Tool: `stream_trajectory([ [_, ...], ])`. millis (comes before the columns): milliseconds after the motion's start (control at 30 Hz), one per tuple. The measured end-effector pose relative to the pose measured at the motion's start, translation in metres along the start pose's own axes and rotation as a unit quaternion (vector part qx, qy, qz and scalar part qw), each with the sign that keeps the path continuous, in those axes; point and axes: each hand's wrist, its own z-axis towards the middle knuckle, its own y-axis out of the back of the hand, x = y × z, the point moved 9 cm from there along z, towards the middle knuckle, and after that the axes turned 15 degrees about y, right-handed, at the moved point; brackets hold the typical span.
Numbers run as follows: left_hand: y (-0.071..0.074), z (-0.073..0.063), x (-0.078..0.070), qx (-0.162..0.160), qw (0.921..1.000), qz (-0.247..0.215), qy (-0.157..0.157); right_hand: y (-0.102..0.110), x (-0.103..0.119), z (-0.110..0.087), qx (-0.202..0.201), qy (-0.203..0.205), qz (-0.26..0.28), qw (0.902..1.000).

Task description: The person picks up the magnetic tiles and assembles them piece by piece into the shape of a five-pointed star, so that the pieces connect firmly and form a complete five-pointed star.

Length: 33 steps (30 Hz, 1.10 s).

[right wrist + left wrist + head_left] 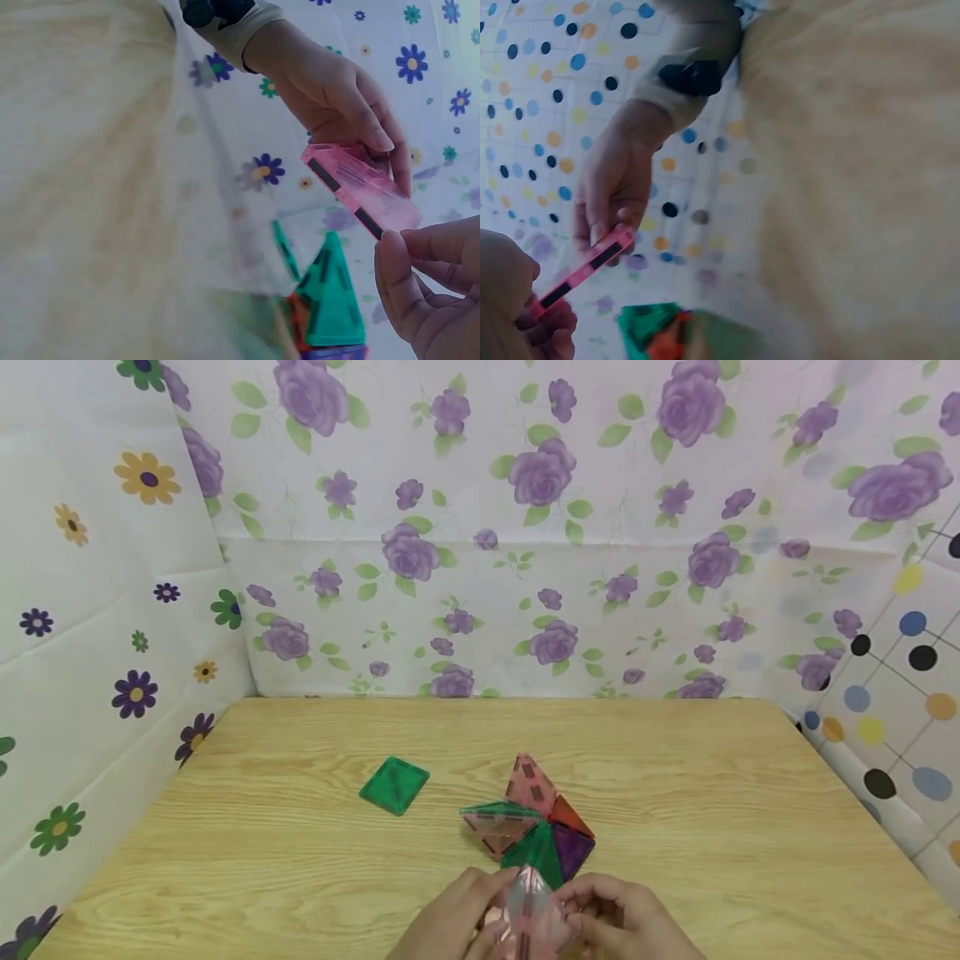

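Both hands hold clear pink magnetic tiles [528, 910] close to the table's front edge. The left hand [465, 914] pinches their left side. From the right, the fingertips and thumb of the right hand [630, 917] grip the opposite side. In the right wrist view the pink tiles [364, 191] look layered; I cannot tell how many there are. Just beyond the hands stands a star-like build of magnetic tiles, with a pink triangle tile [530, 787], a red-orange tile [572, 817], a purple tile [572, 850] and a green tile [534, 852]. Its left point [498, 831] is pink and green.
A separate green diamond-shaped piece [394, 785] lies on the wooden table [262, 843], left of the build. Flowered cloth [480, 543] hangs behind the table, and patterned cloths line both sides.
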Motion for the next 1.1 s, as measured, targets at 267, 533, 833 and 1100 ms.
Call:
stream_trajectory([
  [267,0.014,0.039,0.014,0.124,0.9799,-0.133,0.082,0.019,0.018,0.015,-0.013,0.032,-0.023,0.9991],
  [533,0.004,0.073,0.043,0.198,0.9366,-0.211,0.198,0.044,0.028,0.03,-0.033,0.056,-0.114,0.9914],
  [833,-0.009,0.127,0.054,0.19,0.9406,-0.203,0.195,0.079,0.01,0.043,-0.077,0.029,-0.102,0.9914],
  [1100,-0.035,0.166,0.057,0.212,0.943,-0.166,0.195,0.099,-0.016,0.045,-0.114,0.028,-0.09,0.9891],
])
